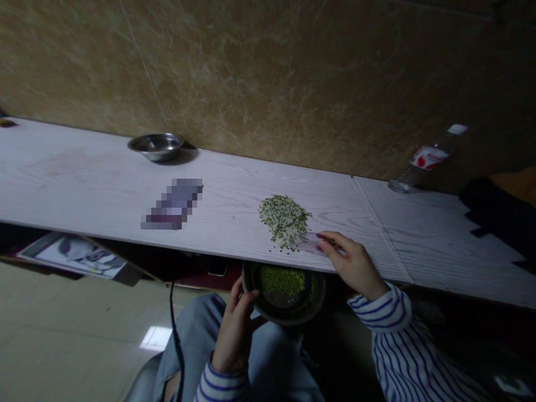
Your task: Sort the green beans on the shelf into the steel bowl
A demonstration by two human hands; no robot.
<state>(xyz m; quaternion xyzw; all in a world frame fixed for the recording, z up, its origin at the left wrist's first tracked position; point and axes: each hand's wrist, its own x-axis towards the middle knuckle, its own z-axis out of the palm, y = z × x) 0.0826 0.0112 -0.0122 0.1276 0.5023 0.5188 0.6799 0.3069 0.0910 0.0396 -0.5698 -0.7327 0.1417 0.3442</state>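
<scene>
My left hand (238,329) grips the left rim of a round metal bowl (285,318), held just below the front edge of the counter. Green beans (282,279) lie in the bottom of that bowl. On the counter above it is a pile of green beans mixed with white grains (285,218) that look like rice. My right hand (354,259) pinches a thin, clear, card-like piece (310,243) between thumb and fingers. The far end of this clear piece touches the lower right side of the pile.
A second metal bowl (156,146) stands against the wall at the back left. In front of it lies a blurred flat object (176,204). At the right, a clear plastic bottle (422,162) stands near dark cloth (498,212). Open shelves run under the whitish counter (84,173).
</scene>
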